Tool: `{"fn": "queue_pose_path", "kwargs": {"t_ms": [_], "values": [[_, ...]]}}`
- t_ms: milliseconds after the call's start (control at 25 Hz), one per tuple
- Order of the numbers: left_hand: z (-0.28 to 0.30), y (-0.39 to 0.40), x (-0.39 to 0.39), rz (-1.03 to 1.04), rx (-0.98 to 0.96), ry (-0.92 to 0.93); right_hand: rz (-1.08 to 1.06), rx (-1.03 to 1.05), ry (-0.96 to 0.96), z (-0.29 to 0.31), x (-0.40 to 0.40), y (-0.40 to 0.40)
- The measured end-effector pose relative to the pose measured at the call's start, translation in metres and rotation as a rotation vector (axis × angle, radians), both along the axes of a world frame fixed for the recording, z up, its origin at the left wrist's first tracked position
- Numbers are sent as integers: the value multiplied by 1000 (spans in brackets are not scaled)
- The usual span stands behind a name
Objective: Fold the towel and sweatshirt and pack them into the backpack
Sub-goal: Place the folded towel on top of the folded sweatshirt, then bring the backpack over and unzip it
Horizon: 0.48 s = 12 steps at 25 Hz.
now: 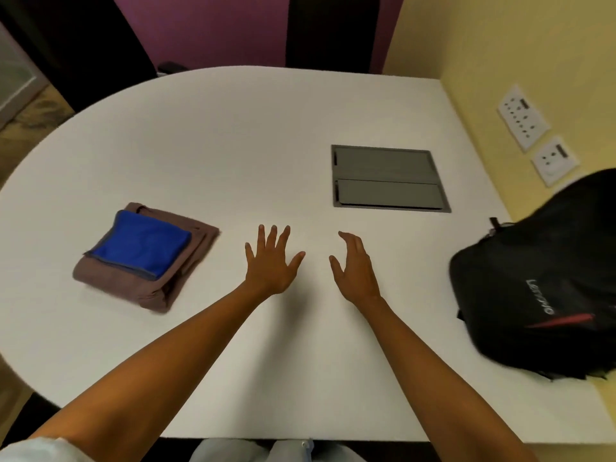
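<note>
Left hand: the left hand (271,261) is spread wide over the bare white table (233,135), palm down, all five fingers (261,235) straight and fanned apart. It holds nothing; whether the palm actually rests on the table or floats just above it is hard to tell from this angle.

Right hand: the right hand (355,266) is beside the left, turned partly on edge, fingers loosely extended and gently bent, thumb apart. Nothing is in its grasp.

Towel: the blue towel (143,245) is folded into a small rectangle and lies on top of the sweatshirt.

Sweatshirt: the brown sweatshirt (186,261) is folded into a thick square on the table, to the left of the left hand and apart from it.

Backpack: the black backpack (540,278) sits at the right edge of the table against the yellow wall (500,45), well clear of both hands.

Table inset: a grey cable hatch (388,178) is set into the tabletop beyond the right hand.
</note>
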<state>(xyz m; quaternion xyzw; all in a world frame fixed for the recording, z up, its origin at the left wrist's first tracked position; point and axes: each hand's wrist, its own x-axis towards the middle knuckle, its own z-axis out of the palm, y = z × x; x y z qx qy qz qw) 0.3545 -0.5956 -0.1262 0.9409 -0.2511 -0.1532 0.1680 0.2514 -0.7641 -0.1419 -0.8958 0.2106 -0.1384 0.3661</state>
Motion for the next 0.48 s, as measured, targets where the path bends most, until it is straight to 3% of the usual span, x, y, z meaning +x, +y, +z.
{"fn": "queue_pose_path", "kwargs": {"t_ms": [320, 480], "values": [[27, -139, -101, -152, -138, 22, -158, -128, -92, 62, -106, -131], [49, -208, -155, -228, -241, 8, -200, -286, -109, 107, -157, -195]]}}
